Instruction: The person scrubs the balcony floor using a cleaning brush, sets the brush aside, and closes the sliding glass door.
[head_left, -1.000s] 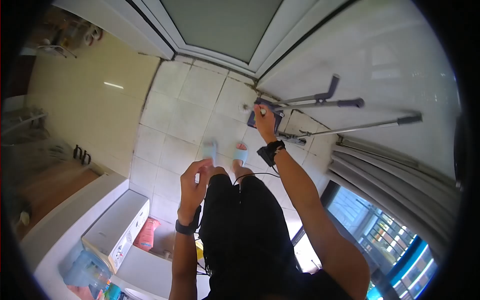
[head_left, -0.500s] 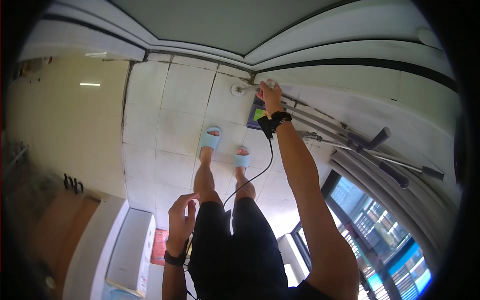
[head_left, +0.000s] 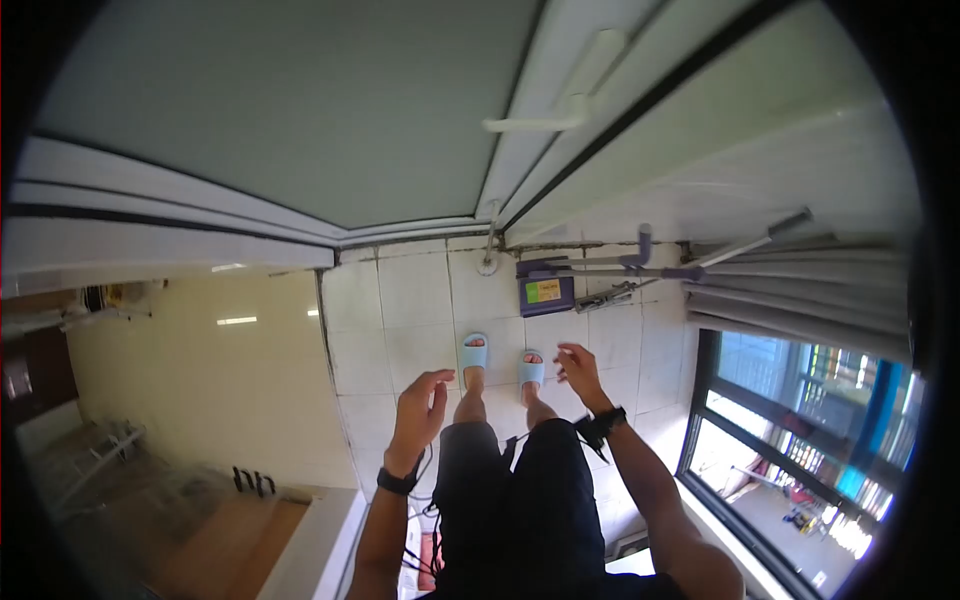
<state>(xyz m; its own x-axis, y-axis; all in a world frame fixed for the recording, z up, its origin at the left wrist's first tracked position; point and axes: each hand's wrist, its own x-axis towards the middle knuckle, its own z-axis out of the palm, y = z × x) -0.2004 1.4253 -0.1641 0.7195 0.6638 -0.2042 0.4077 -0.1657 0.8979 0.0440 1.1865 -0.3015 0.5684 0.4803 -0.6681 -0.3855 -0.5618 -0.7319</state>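
Note:
My left hand point(head_left: 420, 412) hangs over the tiles beside my left knee, its fingers apart and nothing in them. Level with the sandals point(head_left: 474, 351), to their right, my right hand point(head_left: 583, 372) is also open and holds nothing. A white brush point(head_left: 488, 262) with a thin handle stands upright on the floor, leaning by the door frame. Right of it lies a purple dustpan point(head_left: 546, 292) with a green and yellow label. Long-handled tools point(head_left: 625, 262) lean on the wall past the dustpan.
A door with a frosted panel point(head_left: 300, 110) and a white handle point(head_left: 540, 124) rises in front. Grey curtains point(head_left: 800, 300) and a window point(head_left: 790, 440) are on the right. A white ledge point(head_left: 325, 540) runs at lower left.
My right hand has let go of the white brush and come back toward my body. The view has tilted up, bringing the door handle into sight. My left hand stays open.

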